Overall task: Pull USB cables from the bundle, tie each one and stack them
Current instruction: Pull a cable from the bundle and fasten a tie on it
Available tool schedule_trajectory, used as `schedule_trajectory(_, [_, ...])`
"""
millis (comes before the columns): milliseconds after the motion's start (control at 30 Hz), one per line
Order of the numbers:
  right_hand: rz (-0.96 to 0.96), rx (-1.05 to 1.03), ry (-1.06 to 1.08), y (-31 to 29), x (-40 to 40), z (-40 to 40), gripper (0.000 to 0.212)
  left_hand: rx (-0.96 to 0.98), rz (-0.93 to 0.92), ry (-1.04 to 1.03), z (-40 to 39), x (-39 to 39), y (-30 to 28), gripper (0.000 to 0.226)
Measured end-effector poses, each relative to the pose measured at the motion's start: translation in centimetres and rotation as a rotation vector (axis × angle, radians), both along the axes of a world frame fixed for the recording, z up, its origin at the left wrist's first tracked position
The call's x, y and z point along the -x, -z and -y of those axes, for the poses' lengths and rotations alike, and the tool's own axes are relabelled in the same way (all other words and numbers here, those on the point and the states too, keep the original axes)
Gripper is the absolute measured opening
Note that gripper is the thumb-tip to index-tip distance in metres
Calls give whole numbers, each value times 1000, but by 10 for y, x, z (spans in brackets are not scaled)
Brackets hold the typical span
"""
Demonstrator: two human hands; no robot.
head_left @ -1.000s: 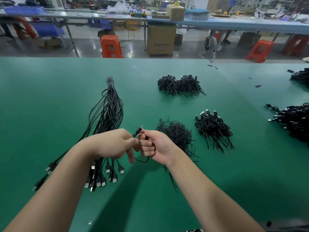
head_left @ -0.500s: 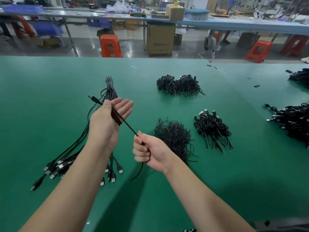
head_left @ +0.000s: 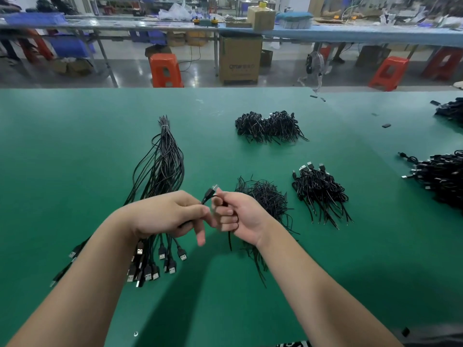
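A bundle of long black USB cables (head_left: pixel 164 156) lies on the green table (head_left: pixel 75 146), tied at its far end, plugs fanned out near me. Both hands hold one black cable (head_left: pixel 210 192) just above the table, its plug end sticking up between them. My left hand (head_left: pixel 170 214) has its fingers curled round the cable over the bundle. My right hand (head_left: pixel 235 216) grips the cable in a fist, a loose end hanging below it. Behind my right hand lies a pile of tied cables (head_left: pixel 265 196).
Another tied pile (head_left: pixel 319 191) lies to the right, a double pile (head_left: pixel 270 126) farther back, and larger heaps (head_left: pixel 443 176) at the right edge. Small black bits (head_left: pixel 386 125) lie far right. Orange stools (head_left: pixel 165 70) and a cardboard box (head_left: pixel 239 58) stand beyond the table.
My left hand, stretched open up over the bundle half a second ago, has come back down beside my right hand and curled round the cable. The cable is now folded short between both hands.
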State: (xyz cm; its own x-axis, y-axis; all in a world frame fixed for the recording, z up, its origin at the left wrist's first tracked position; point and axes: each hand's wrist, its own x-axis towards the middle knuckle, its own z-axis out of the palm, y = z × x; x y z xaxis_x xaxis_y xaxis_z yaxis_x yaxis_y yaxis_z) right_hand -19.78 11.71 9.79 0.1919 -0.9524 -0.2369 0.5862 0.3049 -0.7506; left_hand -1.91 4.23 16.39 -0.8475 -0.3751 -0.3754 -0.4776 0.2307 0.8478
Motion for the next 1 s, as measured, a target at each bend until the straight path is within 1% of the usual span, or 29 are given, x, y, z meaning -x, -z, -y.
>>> schedule_trajectory(67, [-5,24,3,-5,3,1,37,136,131,-18,0,1,2,31])
schedule_trajectory(100, [-24,31,5,-7,5,1,38,193,163,-44,0,1,3,31])
schedule_trajectory(167, [-63,44,11,-10,6,1,38,281,176,-105,0,3,7,31])
schedule_trajectory(233, [-63,57,22,-12,6,0,37,395,183,-128,0,5,9,33])
schedule_trajectory(300, [-47,76,25,-14,4,1,37,493,143,-155,-1,7,11,34])
schedule_trajectory(333, [-56,87,22,-15,3,0,38,523,97,-205,-1,10,14,33])
schedule_trajectory(433, [-111,129,19,-18,-3,-2,36,610,-119,-409,-1,18,21,29])
schedule_trajectory(467, [-110,143,19,-19,-6,-3,35,563,-228,-484,-1,21,24,28])
schedule_trajectory(500, [-114,155,19,-21,-8,-3,35,446,-353,-550,0,24,27,28])
schedule_trajectory(600, [-215,168,33,-25,-14,-4,36,2,-693,-644,-5,31,31,31])
schedule_trajectory(667, [-363,169,56,-26,-18,-4,35,-180,-842,-707,-8,38,32,33])
schedule_trajectory(700, [-504,176,73,-26,-20,-5,35,-247,-902,-753,-8,41,31,34])
schedule_trajectory(767, [-915,203,138,-26,-22,-6,37,-363,-972,-821,-6,46,27,36])
schedule_trajectory(800, [-1099,218,177,-24,-23,-6,37,-411,-976,-830,-4,47,25,37])
schedule_trajectory(833, [-1215,220,208,-23,-23,-6,37,-446,-966,-825,-4,48,24,38])
schedule_trajectory(867, [-1254,208,231,-22,-23,-7,35,-467,-953,-813,-4,48,23,37])
schedule_trajectory(900, [-1240,191,248,-22,-24,-8,34,-474,-943,-800,-4,47,23,36])
schedule_trajectory(1000, [-1093,200,268,-23,-25,-10,26,-461,-923,-794,-6,46,23,31])
